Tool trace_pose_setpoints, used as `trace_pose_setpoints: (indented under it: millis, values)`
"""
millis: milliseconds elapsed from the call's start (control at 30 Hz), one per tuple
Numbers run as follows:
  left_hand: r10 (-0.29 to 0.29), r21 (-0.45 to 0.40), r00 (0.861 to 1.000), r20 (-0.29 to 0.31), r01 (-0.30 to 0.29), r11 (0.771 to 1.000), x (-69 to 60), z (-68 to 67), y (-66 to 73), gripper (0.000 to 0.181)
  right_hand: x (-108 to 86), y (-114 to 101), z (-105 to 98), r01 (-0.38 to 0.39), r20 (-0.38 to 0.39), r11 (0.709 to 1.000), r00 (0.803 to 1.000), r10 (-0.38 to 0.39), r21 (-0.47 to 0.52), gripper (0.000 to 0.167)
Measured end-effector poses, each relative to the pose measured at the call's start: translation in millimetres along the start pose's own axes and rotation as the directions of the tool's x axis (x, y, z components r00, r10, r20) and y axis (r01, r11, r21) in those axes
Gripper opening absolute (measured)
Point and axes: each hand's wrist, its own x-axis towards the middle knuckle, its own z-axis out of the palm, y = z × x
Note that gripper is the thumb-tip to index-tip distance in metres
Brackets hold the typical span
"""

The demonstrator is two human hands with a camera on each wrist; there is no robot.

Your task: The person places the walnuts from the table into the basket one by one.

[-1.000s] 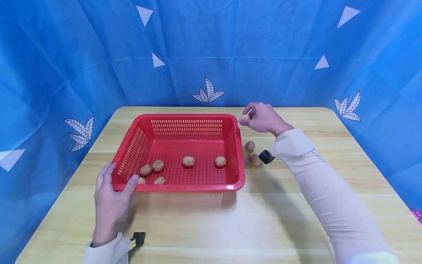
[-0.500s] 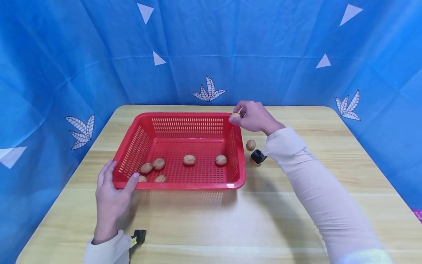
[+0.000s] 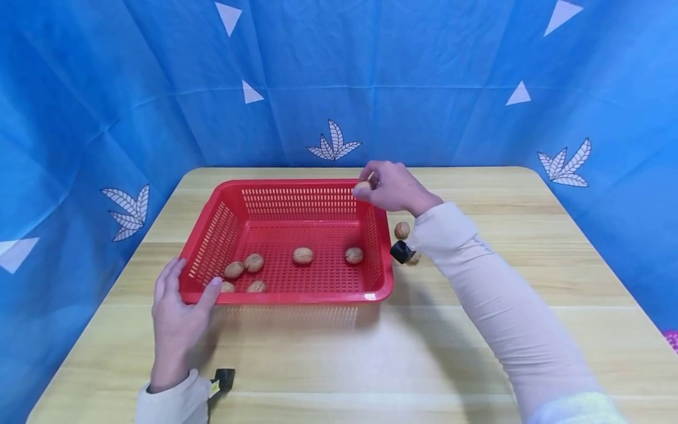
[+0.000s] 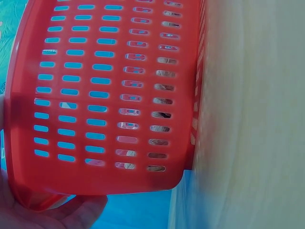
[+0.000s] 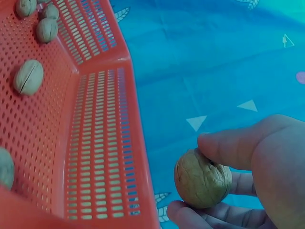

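My left hand point(image 3: 179, 321) grips the front left corner of a red perforated plastic basket point(image 3: 318, 299), with the thumb over the front rim. In the left wrist view, fingers point(image 4: 86, 213) curl at the corner of the rim. Several walnuts lie on the basket floor, among them a middle walnut point(image 3: 303, 255) and a right-hand walnut point(image 3: 354, 255). Above the basket's back right corner, my right hand point(image 3: 394, 187) pinches another walnut point(image 5: 202, 180) between thumb and fingers. The right wrist view shows this walnut apart from the basket wall.
Two walnuts sit on the wooden table point(image 3: 328, 365) just right of the basket: one rear walnut point(image 3: 402, 230) and one partly hidden behind the black wrist camera point(image 3: 402, 252). A blue patterned curtain point(image 3: 439, 82) surrounds the table at the back and sides.
My right hand has moved left with its walnut, from outside the basket's right rim to above the back right corner. The left hand keeps its hold on the basket.
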Motion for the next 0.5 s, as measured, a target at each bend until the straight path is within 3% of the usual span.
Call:
trace_pose_setpoints:
  millis: [500]
  values:
    - [0.002, 0.003, 1.000, -0.006, -0.002, 1.000, -0.4, 1.0, -2.4, 0.085, 6.8, -19.5, 18.4, 0.048, 0.043, 0.999, 0.998, -0.048, 0.004, 0.030]
